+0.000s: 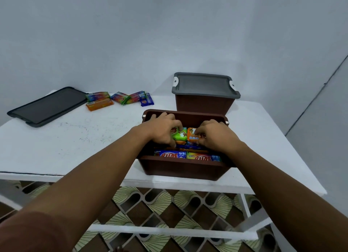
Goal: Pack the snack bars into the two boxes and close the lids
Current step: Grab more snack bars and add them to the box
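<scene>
Brown plastic, lidless, the open box (184, 170) stands at the near edge of the white tabletop (75, 139) with both hands inside it. The left hand (163, 128) grips a green bar (179, 135) and the right hand (216, 136) grips an orange bar (192, 134); the two bars stand side by side and touching, on top of a lower layer. A blue bar (170, 155) and a yellow bar (199, 157) lie along the near wall. Behind it stands the second box (204, 106), its grey lid (205, 85) already on. The loose lid (49, 106) lies at the far left of the tabletop, and just beside it a cluster of unpacked bars (120, 99) awaits collection. Assessment: the step in hand is seating this pair, with packing well along but not finished. Recommended practice is to lay both bars flat and parallel to the row in front, then press them down evenly until they sit below the rim. Anything proud of the rim would likely stop the lid from latching. Wrappers are slippery and soft, so light pressure along the length is better than a pinch at one end, which could tilt or crush a bar. Room should be left for the cluster outside.
</scene>
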